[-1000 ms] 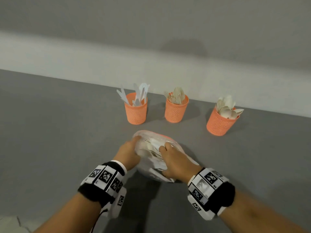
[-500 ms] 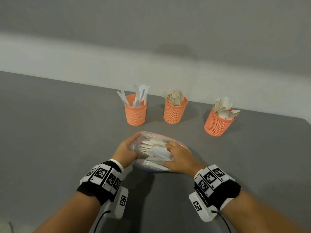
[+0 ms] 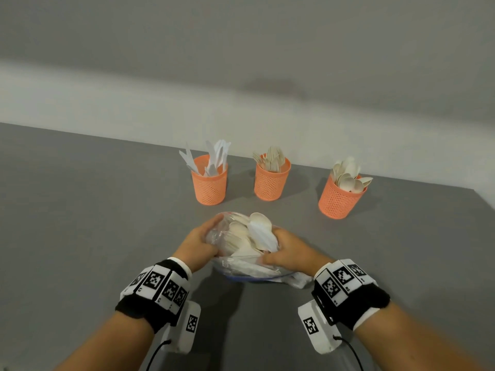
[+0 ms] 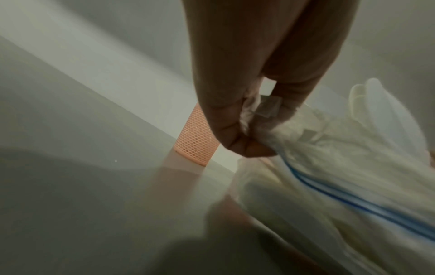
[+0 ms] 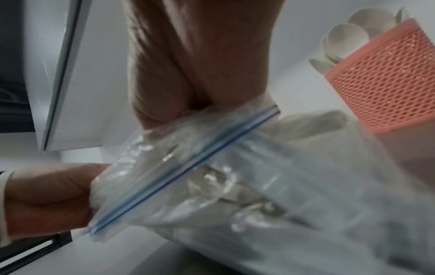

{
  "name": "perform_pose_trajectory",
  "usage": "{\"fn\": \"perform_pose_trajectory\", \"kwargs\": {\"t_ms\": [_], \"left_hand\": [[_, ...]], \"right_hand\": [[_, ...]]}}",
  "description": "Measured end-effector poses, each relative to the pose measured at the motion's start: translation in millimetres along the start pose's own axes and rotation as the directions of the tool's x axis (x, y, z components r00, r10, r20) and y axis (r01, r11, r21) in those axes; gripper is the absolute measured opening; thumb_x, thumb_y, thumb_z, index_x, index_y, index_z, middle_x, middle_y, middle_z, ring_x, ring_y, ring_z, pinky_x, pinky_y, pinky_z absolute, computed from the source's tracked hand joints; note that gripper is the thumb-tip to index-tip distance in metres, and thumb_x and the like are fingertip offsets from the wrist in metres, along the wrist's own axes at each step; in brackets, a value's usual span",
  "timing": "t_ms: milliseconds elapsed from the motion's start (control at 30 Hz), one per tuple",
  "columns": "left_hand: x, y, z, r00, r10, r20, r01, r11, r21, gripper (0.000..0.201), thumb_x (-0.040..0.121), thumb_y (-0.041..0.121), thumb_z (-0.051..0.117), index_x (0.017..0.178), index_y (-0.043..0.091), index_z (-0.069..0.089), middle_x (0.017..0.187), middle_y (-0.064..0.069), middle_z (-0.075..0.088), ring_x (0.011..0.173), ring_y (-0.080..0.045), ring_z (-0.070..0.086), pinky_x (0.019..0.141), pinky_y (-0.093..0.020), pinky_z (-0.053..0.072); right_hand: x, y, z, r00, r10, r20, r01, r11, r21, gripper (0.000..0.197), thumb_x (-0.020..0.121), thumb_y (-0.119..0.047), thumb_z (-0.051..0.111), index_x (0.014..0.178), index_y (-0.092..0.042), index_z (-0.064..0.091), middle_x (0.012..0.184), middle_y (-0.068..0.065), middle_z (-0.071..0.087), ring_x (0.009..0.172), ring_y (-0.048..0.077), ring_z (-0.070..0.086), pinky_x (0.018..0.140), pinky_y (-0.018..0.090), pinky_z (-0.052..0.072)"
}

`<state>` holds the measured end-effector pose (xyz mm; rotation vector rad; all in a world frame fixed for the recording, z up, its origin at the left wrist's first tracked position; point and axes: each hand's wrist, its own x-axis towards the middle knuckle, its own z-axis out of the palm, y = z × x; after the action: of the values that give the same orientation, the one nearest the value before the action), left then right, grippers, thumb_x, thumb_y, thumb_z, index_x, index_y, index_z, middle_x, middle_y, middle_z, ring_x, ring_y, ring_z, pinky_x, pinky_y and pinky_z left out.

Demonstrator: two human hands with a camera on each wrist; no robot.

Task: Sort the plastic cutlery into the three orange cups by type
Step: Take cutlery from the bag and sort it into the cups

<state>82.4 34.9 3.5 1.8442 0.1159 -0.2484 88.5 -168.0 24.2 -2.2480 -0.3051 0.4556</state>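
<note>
Three orange mesh cups stand in a row at the back: the left cup (image 3: 209,183) holds white knives, the middle cup (image 3: 272,180) forks, the right cup (image 3: 340,199) spoons. In front of them lies a clear zip bag (image 3: 235,266) with several pieces of pale cutlery inside. My left hand (image 3: 199,243) grips the bag's left side, its fingers (image 4: 235,130) pinching the plastic. My right hand (image 3: 289,253) grips a bundle of cutlery (image 3: 261,231) that sticks up at the bag's mouth, a spoon bowl on top. The bag's blue zip strip (image 5: 188,167) runs below the right hand.
The grey table (image 3: 93,223) ends at a white wall band behind the cups. In the right wrist view the spoon cup (image 5: 386,80) stands close beside the bag. Both wrists carry black bands with marker blocks and cabled cameras.
The right hand has closed on a bundle of cutlery and raised it at the bag's mouth, so a spoon bowl now stands clear above the bag. The left hand keeps its grip on the bag.
</note>
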Motion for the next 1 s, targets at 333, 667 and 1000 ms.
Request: {"fn": "perform_pose_trajectory", "kwargs": {"t_ms": [333, 667, 1000], "left_hand": [[4, 3, 6, 1.0, 0.01, 0.002, -0.01, 1.0, 0.019, 0.072, 0.076, -0.022, 0.039, 0.137, 0.018, 0.043, 0.133, -0.003, 0.049, 0.114, -0.02, 0.051, 0.093, -0.028, 0.045], [-3, 44, 13, 0.891, 0.428, -0.151, -0.354, 0.863, 0.36, 0.058, 0.064, 0.066, 0.041, 0.103, 0.025, 0.056, 0.129, 0.001, 0.044, 0.119, -0.012, 0.041, 0.099, -0.025, 0.033], [3, 76, 51, 0.923, 0.214, 0.32, -0.059, 0.9, -0.432, 0.048, 0.063, 0.035, 0.072, 0.082, -0.007, 0.059, 0.036, -0.006, 0.046, 0.029, -0.013, 0.041, 0.033, -0.018, 0.034]], "right_hand": [[-6, 11, -9, 0.994, 0.06, -0.087, -0.023, 0.926, 0.377, 0.026, 0.078, -0.005, 0.07, 0.099, -0.013, 0.056, 0.088, 0.005, 0.063, 0.086, 0.017, 0.059, 0.08, 0.026, 0.05], [-4, -23, -48, 0.986, -0.049, -0.157, 0.155, 0.591, 0.791, 0.015, 0.085, 0.001, 0.057, 0.096, -0.009, 0.058, 0.07, 0.008, 0.056, 0.06, 0.013, 0.058, 0.059, 0.024, 0.055], [-7, -43, -37, 0.962, -0.163, 0.221, -0.042, 0.709, 0.704, 0.026, 0.085, 0.01, 0.052, 0.072, -0.007, 0.067, 0.058, 0.009, 0.064, 0.057, 0.015, 0.066, 0.06, 0.027, 0.058]]}}
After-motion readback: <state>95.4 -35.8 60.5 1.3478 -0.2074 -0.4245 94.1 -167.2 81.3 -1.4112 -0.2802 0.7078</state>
